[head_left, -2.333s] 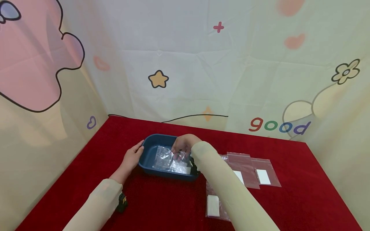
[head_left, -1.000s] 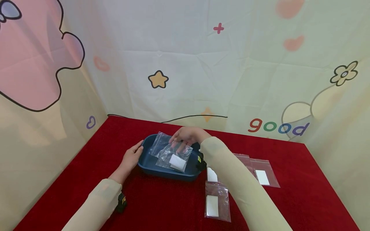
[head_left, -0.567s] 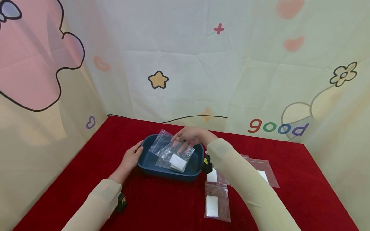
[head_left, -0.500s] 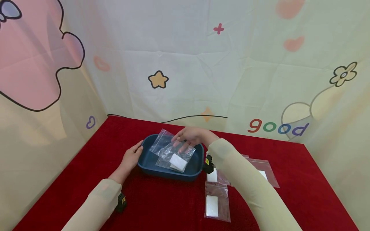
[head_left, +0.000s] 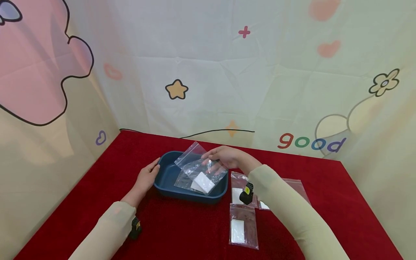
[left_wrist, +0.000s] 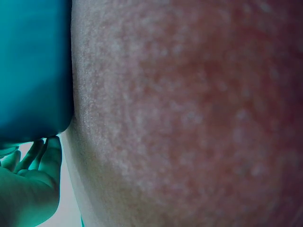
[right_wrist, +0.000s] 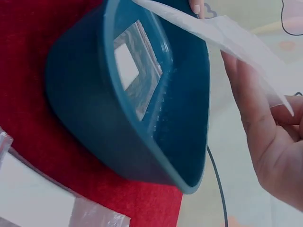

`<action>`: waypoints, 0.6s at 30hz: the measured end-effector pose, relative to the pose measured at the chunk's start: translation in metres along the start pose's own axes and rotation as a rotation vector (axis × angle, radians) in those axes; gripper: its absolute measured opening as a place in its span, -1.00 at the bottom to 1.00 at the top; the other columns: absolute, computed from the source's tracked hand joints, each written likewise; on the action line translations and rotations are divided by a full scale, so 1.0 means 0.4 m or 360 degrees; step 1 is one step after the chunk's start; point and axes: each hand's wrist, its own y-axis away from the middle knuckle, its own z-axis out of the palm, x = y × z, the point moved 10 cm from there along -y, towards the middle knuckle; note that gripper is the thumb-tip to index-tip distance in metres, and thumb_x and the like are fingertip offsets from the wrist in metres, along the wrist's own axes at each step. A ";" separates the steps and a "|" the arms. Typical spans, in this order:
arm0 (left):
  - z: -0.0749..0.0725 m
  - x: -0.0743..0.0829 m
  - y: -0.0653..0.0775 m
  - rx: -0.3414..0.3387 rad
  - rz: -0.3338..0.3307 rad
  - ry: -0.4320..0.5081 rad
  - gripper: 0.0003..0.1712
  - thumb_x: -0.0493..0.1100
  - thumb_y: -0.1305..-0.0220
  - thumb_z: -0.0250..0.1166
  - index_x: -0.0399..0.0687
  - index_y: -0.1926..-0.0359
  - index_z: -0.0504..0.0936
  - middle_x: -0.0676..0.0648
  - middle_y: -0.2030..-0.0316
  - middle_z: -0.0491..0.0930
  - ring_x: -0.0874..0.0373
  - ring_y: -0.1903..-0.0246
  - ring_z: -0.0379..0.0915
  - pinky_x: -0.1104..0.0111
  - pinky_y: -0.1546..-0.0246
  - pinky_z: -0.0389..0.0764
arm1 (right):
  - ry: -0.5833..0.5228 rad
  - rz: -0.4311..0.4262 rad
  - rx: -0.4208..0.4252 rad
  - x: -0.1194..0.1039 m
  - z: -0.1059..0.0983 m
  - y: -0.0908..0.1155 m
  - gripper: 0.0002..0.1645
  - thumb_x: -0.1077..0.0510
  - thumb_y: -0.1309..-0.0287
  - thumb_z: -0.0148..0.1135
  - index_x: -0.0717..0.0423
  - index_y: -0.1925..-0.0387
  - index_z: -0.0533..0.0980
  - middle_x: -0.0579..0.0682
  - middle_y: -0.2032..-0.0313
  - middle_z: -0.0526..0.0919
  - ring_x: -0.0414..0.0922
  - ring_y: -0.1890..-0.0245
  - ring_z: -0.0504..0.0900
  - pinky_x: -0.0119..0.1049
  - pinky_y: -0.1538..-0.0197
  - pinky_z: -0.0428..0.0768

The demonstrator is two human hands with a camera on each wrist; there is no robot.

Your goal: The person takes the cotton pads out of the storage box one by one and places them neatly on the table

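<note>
My left hand (head_left: 145, 181) grips the left end of a dark blue plastic tub (head_left: 190, 196), thumb by the rim. In the left wrist view its fingers (left_wrist: 51, 158) meet the tub's lower corner. Over the tub's right part, my right hand (head_left: 229, 157) holds a clear zip-lock bag (head_left: 192, 153) with a white card (head_left: 205, 182) in it. The right wrist view shows this bag edge-on between thumb and fingers, tilted over the rim. Another zip-lock bag (right_wrist: 152, 71) with a white card lies on the tub's floor, partly covered by the held bag in the head view.
Several more zip-lock bags with white cards lie on the red cloth (head_left: 182, 231) right of the tub, one nearest me (head_left: 250, 221) and one beside the tub (head_left: 239, 177). My right sleeve (head_left: 292, 206) covers part of them. A printed curtain (head_left: 208, 108) hangs behind the table.
My right hand has come up from inside the tub with a zip-lock bag and moved right. The left hand keeps its place on the tub.
</note>
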 end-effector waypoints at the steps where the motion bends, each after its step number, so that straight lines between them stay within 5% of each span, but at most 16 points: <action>1: 0.000 0.000 0.000 0.0000 -0.0001 0.0000 -0.40 -0.11 -0.66 -0.10 -0.07 -0.61 0.12 -0.27 -0.60 0.07 -0.24 -0.61 -0.05 -0.11 -0.56 0.19 | -0.0006 -0.0007 0.0003 0.004 -0.004 0.003 -0.51 0.19 -0.60 -0.12 0.24 -0.43 0.35 -0.02 0.04 0.71 -0.19 0.34 0.81 -0.38 0.32 0.76; 18: 0.002 0.004 0.005 -0.0017 -0.0006 0.0004 -0.40 -0.10 -0.66 -0.12 -0.06 -0.61 0.11 -0.27 -0.61 0.05 -0.24 -0.61 -0.06 -0.11 -0.56 0.20 | -0.0152 -0.0200 0.0017 0.041 -0.022 0.077 -0.48 0.22 -0.59 -0.13 0.33 -0.45 0.28 -0.17 0.10 0.74 -0.27 0.48 0.72 -0.42 0.36 0.74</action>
